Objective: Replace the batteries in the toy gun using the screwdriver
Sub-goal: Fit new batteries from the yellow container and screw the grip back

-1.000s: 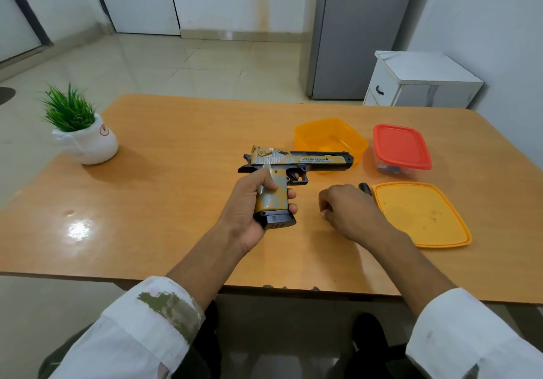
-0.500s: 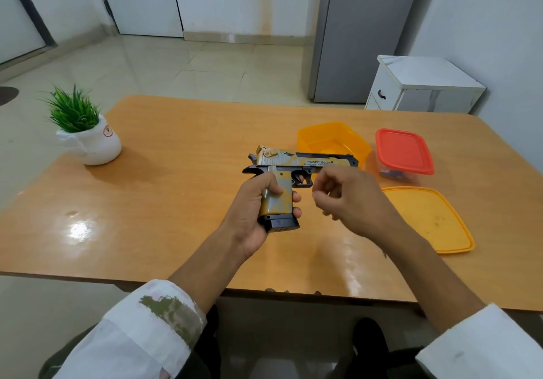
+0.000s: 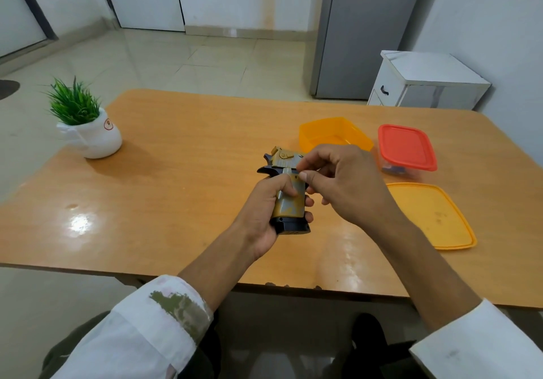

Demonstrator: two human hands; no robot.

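Toy gun (image 3: 289,202) risk: my left hand (image 3: 264,205) overlaps the handle panel, so a cover there could bind; anything small freed could drop onto the table (image 3: 176,187) and roll. Left hand is wrapped tight round the handle, gun held over the table. Right hand (image 3: 349,184) curled, thumb and index tips meeting just above that grip; can't tell if they pinch anything. Screwdriver not in view.

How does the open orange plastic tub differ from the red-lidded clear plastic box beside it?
The orange plastic tub stands open; the red-lidded clear plastic box is shut, with something bluish inside. The tub's walls are orange, the box's clear. The right hand hides part of the tub's near wall; the box shows whole. Both are rounded rectangles on the wooden table.
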